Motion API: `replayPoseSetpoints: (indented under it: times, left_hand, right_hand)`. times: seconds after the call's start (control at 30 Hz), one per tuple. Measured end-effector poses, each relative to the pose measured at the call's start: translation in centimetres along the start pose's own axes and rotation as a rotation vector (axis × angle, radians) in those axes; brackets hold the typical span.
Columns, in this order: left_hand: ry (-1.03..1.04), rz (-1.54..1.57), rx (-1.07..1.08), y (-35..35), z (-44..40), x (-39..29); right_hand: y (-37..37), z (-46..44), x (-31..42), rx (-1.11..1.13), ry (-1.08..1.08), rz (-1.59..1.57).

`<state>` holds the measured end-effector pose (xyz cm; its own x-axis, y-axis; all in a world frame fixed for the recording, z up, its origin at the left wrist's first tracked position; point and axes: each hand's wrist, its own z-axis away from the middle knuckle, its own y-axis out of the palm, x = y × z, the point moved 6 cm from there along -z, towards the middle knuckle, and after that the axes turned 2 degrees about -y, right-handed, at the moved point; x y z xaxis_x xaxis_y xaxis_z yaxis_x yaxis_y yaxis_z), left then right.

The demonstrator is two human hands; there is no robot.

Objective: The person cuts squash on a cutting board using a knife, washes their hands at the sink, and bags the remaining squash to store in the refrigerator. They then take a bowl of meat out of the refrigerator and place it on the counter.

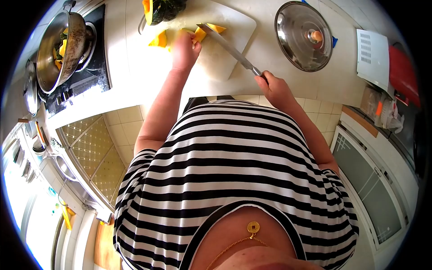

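Observation:
My right hand [276, 91] is wrapped round the handle of a kitchen knife [231, 50], its long blade angled up and left across a white cutting board [240, 27]. The blade's tip end lies against orange pumpkin pieces [217, 29]. At the near side of the tip, my left hand [183, 53] is closed with its fingertips on a pumpkin piece [199, 35]; bright light washes out part of the fingers. Left of that hand sits another cut pumpkin piece [157, 40]. A larger dark green pumpkin chunk [167, 10] rests at the board's far edge.
A steel pan [72, 49] holding pumpkin pieces stands on the black stove [100, 49] at left. A glass lid [297, 38] lies on the counter right of the board. A white appliance [372, 54] and a red object [403, 74] are further right.

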<state>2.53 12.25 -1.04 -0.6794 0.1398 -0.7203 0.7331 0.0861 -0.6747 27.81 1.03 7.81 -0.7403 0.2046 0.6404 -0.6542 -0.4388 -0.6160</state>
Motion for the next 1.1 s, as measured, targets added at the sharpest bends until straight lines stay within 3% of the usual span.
replayPoseSetpoints:
  times: [0.17, 0.43, 0.57, 0.77, 0.9, 1.03, 1.1]
  left_hand:
    - [0.004, -0.035, -0.026, 0.0, -0.1, 0.1]
    - [-0.068, 0.021, -0.013, 0.1, -0.2, 0.5]
    - [-0.08, -0.021, 0.034, 0.1, -0.3, 0.4]
    - [-0.023, -0.058, 0.005, -0.1, 0.4, 0.8]
    - [-0.07, 0.0, 0.11, -2.7, 1.0, -1.9]
    - [0.036, -0.241, -0.137, -7.9, 0.3, 0.2]
    - [-0.129, -0.374, -0.133, -9.5, -0.5, 3.5]
  right_hand:
    - [0.1, -0.8, 0.8, 0.045, -0.031, 0.105]
    - [0.0, -1.8, 3.5, 0.157, 0.11, 0.309]
    - [3.5, -5.1, 1.0, 0.171, 0.159, 0.376]
    - [5.8, -6.5, -1.4, 0.065, 0.047, 0.225]
    - [5.1, -5.6, -1.7, 0.008, 0.034, 0.028]
    - [3.6, -3.3, -0.4, -0.051, 0.015, -0.02]
    - [3.3, -2.7, -0.2, -0.061, 0.01, -0.034]
